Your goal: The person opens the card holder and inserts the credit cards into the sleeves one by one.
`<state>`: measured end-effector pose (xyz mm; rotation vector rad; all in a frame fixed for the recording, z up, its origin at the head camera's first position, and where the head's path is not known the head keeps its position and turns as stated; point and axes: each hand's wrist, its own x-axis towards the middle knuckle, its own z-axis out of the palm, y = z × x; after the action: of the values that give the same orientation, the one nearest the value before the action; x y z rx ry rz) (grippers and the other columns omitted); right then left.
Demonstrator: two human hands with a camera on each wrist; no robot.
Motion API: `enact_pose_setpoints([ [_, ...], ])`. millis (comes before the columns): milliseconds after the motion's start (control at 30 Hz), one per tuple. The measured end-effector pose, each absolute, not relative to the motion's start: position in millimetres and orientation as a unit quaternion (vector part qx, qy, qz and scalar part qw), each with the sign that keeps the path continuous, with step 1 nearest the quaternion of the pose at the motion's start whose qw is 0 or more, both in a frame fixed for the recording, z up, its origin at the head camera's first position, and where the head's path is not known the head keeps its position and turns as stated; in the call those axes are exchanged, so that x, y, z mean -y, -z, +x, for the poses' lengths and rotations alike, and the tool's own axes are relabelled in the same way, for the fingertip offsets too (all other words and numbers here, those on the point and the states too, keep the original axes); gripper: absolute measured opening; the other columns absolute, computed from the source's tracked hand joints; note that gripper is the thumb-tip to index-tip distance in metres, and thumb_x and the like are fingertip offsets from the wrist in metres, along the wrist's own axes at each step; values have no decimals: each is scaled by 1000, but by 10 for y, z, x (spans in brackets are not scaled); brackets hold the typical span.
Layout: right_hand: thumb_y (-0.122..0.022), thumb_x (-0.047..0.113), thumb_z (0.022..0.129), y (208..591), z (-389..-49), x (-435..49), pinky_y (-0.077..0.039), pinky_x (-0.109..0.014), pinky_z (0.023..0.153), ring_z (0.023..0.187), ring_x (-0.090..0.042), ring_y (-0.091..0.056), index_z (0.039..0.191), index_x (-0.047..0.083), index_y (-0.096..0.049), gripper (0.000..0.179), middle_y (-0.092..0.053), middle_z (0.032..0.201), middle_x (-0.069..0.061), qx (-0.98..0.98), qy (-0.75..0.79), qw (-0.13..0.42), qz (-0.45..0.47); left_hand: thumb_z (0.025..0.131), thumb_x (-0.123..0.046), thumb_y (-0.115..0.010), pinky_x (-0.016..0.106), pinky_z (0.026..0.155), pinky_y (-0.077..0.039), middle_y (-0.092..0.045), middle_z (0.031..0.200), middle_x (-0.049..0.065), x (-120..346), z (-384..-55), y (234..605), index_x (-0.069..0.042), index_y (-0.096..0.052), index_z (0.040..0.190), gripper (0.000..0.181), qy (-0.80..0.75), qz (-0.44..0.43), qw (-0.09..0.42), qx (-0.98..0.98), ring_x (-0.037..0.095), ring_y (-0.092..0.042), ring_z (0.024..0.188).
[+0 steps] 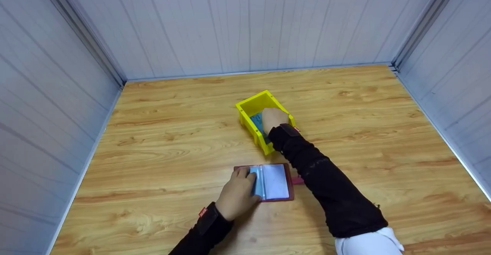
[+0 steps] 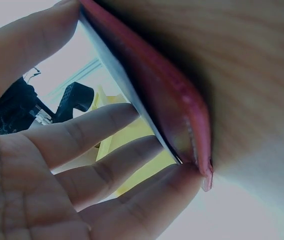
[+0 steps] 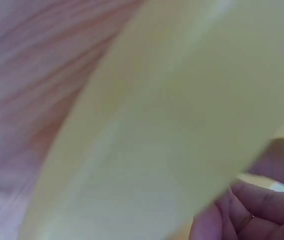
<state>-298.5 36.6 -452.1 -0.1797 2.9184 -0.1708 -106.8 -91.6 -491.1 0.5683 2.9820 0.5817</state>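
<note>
A small card holder (image 1: 290, 182) with a reddish-brown cover lies spread on the table, showing a pale blue page and a white page. Across its left page rests my left hand (image 1: 238, 193). In the left wrist view, the fingertips and thumb of that hand touch the edge of the card holder (image 2: 194, 107). My right hand (image 1: 274, 117) reaches down into a yellow bin (image 1: 247, 119), beside a blue-green printed piece (image 1: 257, 119). Its fingers look curled in the right wrist view, but the bin wall (image 3: 167, 125) hides most of them, and whatever they may grip.
A pink strip (image 1: 297, 180) sticks out at the right of the card holder, partly under the right sleeve (image 1: 326, 178). The wooden table (image 1: 165, 143) is bounded by pale panel walls (image 1: 230, 25) at the back and both sides.
</note>
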Motion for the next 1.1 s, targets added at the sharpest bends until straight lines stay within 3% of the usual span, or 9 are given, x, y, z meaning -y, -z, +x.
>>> enact_pose_setpoints([
  [133, -52, 6, 97, 4461, -2981, -421, -47, -32, 71, 75, -19, -50, 92, 5, -66, 15, -54, 81, -3, -987, 85, 125, -61, 77, -28, -80, 47, 101, -47, -57, 129, 25, 932, -1069, 4920, 4, -63, 122, 58, -184, 184, 23, -965, 41, -53, 121],
  [233, -52, 3, 93, 4416, -2992, -489, -44, -29, 61, 66, -18, -45, 75, 8, -59, 20, -46, 71, -1, -980, 129, 139, -61, 77, -29, -80, 47, 102, -47, -57, 128, 24, 937, -1070, 4926, 3, -63, 123, 58, -182, 181, 26, -966, 40, -52, 121],
  [400, -48, -1, 87, 4379, -3000, -618, -22, -25, 46, 49, -13, -26, 57, 15, -33, 36, -24, 57, 3, -963, 219, 139, -75, 78, -30, -79, 48, 103, -46, -56, 130, 24, 931, -1069, 4925, 3, -62, 125, 60, -186, 173, 37, -967, 39, -51, 124],
  [500, -48, 1, 87, 4325, -2963, -703, -26, -25, 48, 51, -13, -31, 63, 14, -41, 28, -32, 61, 2, -953, 262, 130, -79, 78, -28, -79, 49, 102, -46, -55, 131, 24, 923, -1070, 4917, 3, -62, 124, 58, -187, 172, 41, -966, 40, -50, 125],
  [600, -50, 6, 89, 4233, -2920, -796, -38, -27, 59, 65, -17, -47, 82, 9, -56, 11, -53, 78, -4, -943, 300, 121, -79, 79, -27, -79, 48, 102, -47, -55, 132, 24, 918, -1070, 4909, 2, -62, 124, 56, -185, 172, 39, -967, 40, -51, 125],
  [667, -52, 9, 92, 4168, -2894, -855, -45, -30, 69, 81, -20, -55, 100, 5, -61, 13, -61, 97, -9, -935, 326, 120, -76, 79, -27, -80, 48, 102, -47, -55, 133, 24, 917, -1070, 4907, 2, -62, 124, 57, -184, 173, 36, -967, 41, -51, 125],
  [733, -53, 12, 93, 4111, -2873, -913, -47, -31, 74, 88, -22, -57, 108, 3, -61, 20, -62, 106, -13, -926, 349, 122, -76, 79, -28, -80, 48, 102, -47, -55, 133, 24, 915, -1068, 4905, 2, -62, 125, 57, -182, 172, 36, -967, 41, -51, 125],
  [1100, -57, 10, 95, 4046, -2642, -1220, -57, -29, 74, 81, -17, -58, 109, 1, -56, 17, -56, 93, -9, -863, 471, 172, -56, 81, -28, -79, 47, 105, -45, -53, 137, 23, 901, -1066, 4895, 2, -59, 129, 60, -184, 175, 50, -966, 39, -48, 128],
])
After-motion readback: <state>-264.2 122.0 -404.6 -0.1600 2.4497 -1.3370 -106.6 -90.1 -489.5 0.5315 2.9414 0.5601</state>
